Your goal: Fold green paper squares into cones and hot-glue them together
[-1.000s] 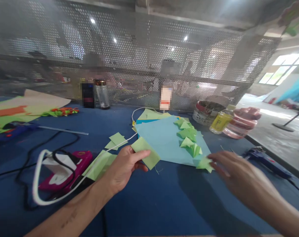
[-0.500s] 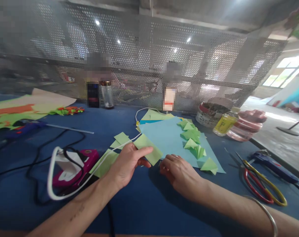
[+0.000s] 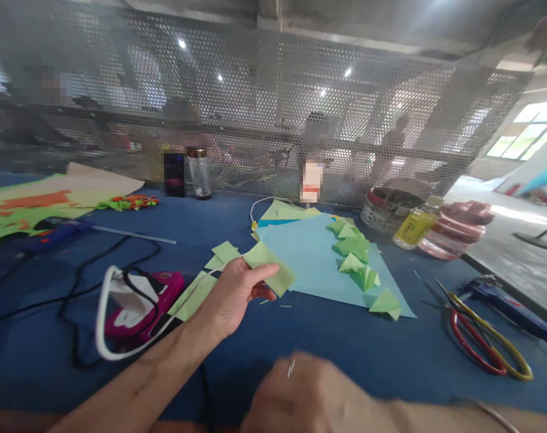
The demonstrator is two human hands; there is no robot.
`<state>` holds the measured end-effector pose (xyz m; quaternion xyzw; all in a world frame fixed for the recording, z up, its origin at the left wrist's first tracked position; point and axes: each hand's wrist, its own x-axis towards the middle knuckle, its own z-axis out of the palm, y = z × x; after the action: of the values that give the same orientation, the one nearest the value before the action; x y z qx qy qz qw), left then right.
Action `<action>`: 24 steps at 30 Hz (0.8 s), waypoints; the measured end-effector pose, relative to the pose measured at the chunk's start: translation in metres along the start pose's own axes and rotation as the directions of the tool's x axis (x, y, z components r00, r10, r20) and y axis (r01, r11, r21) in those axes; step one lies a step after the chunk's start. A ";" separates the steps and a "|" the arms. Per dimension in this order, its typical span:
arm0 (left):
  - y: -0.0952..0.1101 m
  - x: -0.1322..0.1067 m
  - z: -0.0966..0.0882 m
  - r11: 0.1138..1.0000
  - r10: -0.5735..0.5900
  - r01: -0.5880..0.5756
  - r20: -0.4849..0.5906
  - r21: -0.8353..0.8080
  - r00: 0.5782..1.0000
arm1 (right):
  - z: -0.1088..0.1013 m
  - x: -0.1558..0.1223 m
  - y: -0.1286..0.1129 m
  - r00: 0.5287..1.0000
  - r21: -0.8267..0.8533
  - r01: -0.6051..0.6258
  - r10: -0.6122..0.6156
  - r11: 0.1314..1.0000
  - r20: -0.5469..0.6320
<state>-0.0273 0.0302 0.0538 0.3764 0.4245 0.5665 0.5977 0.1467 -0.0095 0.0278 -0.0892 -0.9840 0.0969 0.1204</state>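
Note:
Between thumb and fingers, my left hand (image 3: 234, 291) pinches a light green paper square (image 3: 282, 275) just above the table. My right hand (image 3: 304, 394) is low at the front edge of the view, blurred, its back towards me and its fingers hidden. Beyond the left hand lies a pale blue paper sheet (image 3: 307, 249), with several folded green paper pieces (image 3: 355, 248) in a row along its right side. More flat green paper (image 3: 223, 255) lies to the left of that hand. Small green scraps (image 3: 285, 306) are on the blue table.
At left are a pink power strip (image 3: 167, 288) with a white cable (image 3: 100, 325) and a glue gun (image 3: 59, 236). Scissors (image 3: 476, 349) and another glue gun (image 3: 508, 307) lie right. A yellow-labelled bottle (image 3: 415, 225) and a glass bottle (image 3: 200, 174) stand near the mesh screen (image 3: 255, 102).
My right hand has pulled back from beside the green paper square towards the front edge of the view. My left hand keeps its hold on the square, almost in place.

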 end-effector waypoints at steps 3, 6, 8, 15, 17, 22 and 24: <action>-0.001 0.001 0.000 1.000 0.026 -0.027 -0.010 -0.002 1.000 | -0.030 0.010 0.036 0.890 -0.134 -0.442 0.452 0.887 0.061; -0.002 0.002 0.000 0.999 0.043 -0.043 -0.021 0.001 0.999 | -0.044 0.015 0.063 0.835 -0.168 -0.537 0.550 0.827 0.036; -0.003 0.003 -0.001 0.999 0.049 -0.049 -0.018 0.002 0.999 | -0.043 0.017 0.069 0.839 -0.167 -0.529 0.542 0.832 0.047; -0.001 0.002 0.000 0.999 0.054 -0.054 -0.011 -0.003 0.998 | -0.032 0.024 0.064 0.871 -0.181 -0.469 0.486 0.864 0.066; 0.000 0.002 0.000 0.999 0.053 -0.053 -0.010 0.003 0.999 | -0.031 0.028 0.064 0.885 -0.176 -0.447 0.462 0.877 0.057; 0.003 0.001 0.000 0.998 0.068 -0.067 -0.024 0.019 0.997 | -0.020 0.041 0.073 0.909 -0.170 -0.407 0.417 0.898 0.028; 0.004 0.001 -0.001 0.997 0.076 -0.076 -0.027 0.019 0.997 | -0.014 0.045 0.077 0.908 -0.175 -0.408 0.418 0.896 0.023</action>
<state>-0.0293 0.0312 0.0573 0.3900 0.4231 0.5900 0.5664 0.1188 0.0762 0.0346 -0.3029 -0.9503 0.0406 0.0596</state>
